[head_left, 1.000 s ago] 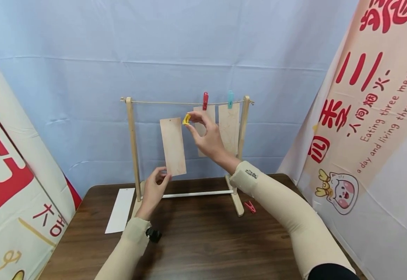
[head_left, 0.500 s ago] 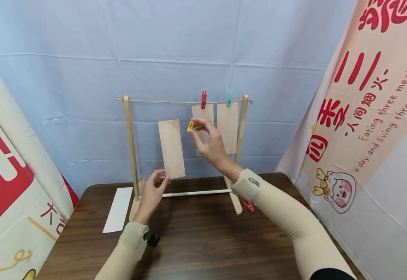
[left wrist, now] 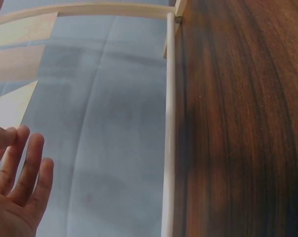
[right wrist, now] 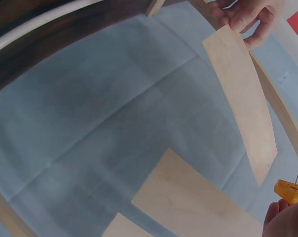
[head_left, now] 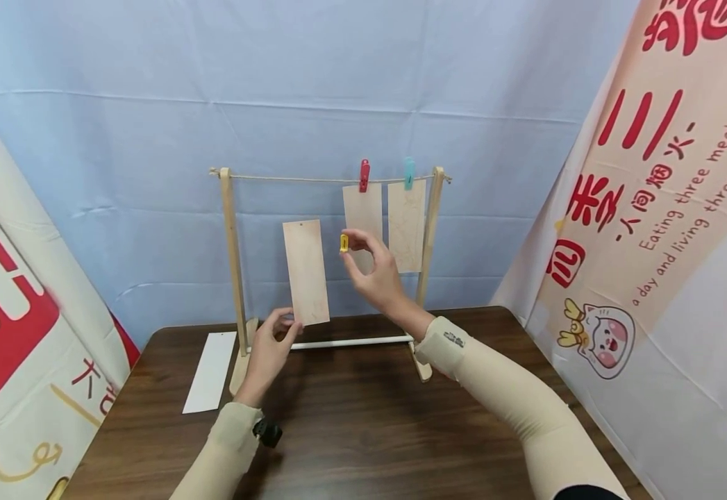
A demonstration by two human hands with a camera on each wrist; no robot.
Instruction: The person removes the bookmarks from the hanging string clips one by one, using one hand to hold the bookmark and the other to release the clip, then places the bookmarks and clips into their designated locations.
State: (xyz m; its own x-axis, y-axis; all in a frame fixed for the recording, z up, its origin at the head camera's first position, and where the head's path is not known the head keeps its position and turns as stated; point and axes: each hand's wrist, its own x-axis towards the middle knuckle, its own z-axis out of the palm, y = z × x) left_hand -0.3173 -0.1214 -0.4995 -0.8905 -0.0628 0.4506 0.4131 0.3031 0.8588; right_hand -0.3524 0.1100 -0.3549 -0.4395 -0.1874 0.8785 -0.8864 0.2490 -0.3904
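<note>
My left hand [head_left: 269, 351] pinches a long beige card [head_left: 305, 271] by its lower left corner, thumb in front. The card stands nearly upright, leaning a little left, with a small hole near its top edge, below the rope [head_left: 288, 179]. To its right, my right hand [head_left: 375, 267] pinches a small yellow clothespin [head_left: 344, 243] between thumb and fingertips, apart from the card. In the right wrist view the clothespin [right wrist: 289, 190] shows at the lower right edge. Behind that hand, a second beige card [head_left: 362, 205] hangs from a red clothespin [head_left: 364, 176], partly hidden by the fingers.
A teal clothespin [head_left: 410, 173] holds another beige card [head_left: 407, 226] near the right post. The rope is tied between wooden posts [head_left: 233, 257] of a stand with a white rod [head_left: 351, 342] low down. A white card [head_left: 211, 371] lies on the dark table [head_left: 351, 430] at left.
My right hand has moved down and slightly right with the yellow clothespin, away from the card's top. The held card has sunk a little. A red clothespin on the table is now behind my sleeve.
</note>
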